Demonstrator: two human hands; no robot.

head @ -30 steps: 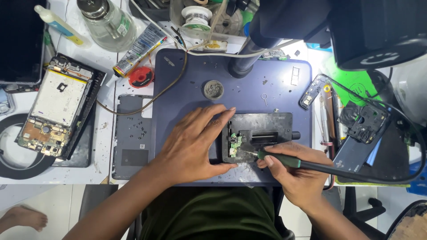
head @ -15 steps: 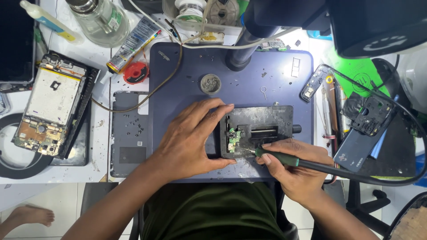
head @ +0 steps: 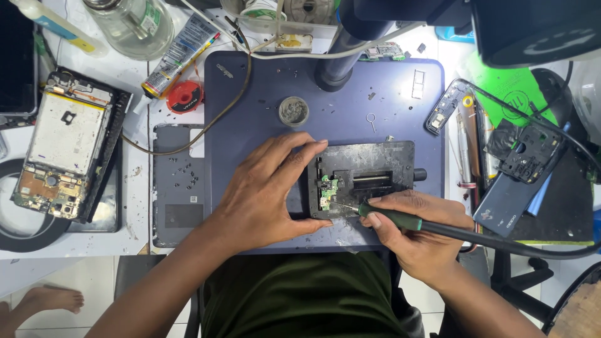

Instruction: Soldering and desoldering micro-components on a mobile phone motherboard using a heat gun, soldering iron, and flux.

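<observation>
My left hand [head: 266, 194] lies flat on the blue work mat [head: 263, 94], fingers spread, its fingertips against the left edge of a black holding jig [head: 382, 159]. A small green circuit board [head: 327, 191] is clamped in the jig. My right hand [head: 416, 235] grips a green-handled soldering iron [head: 391, 217] like a pen. Its thin tip touches the lower part of the green board. A thick black cable [head: 519, 244] runs from the iron off to the right.
An opened phone [head: 59, 153] with bare boards lies at the left, a grey back cover [head: 178, 188] beside the mat. A glue tube [head: 178, 53], a red tape roll [head: 184, 97], a small round tin [head: 293, 111] and a microscope post [head: 338, 59] stand behind. Phone parts [head: 523, 156] lie right.
Both hands stay on the jig and iron. The view has shifted slightly; the iron tip remains at the green board.
</observation>
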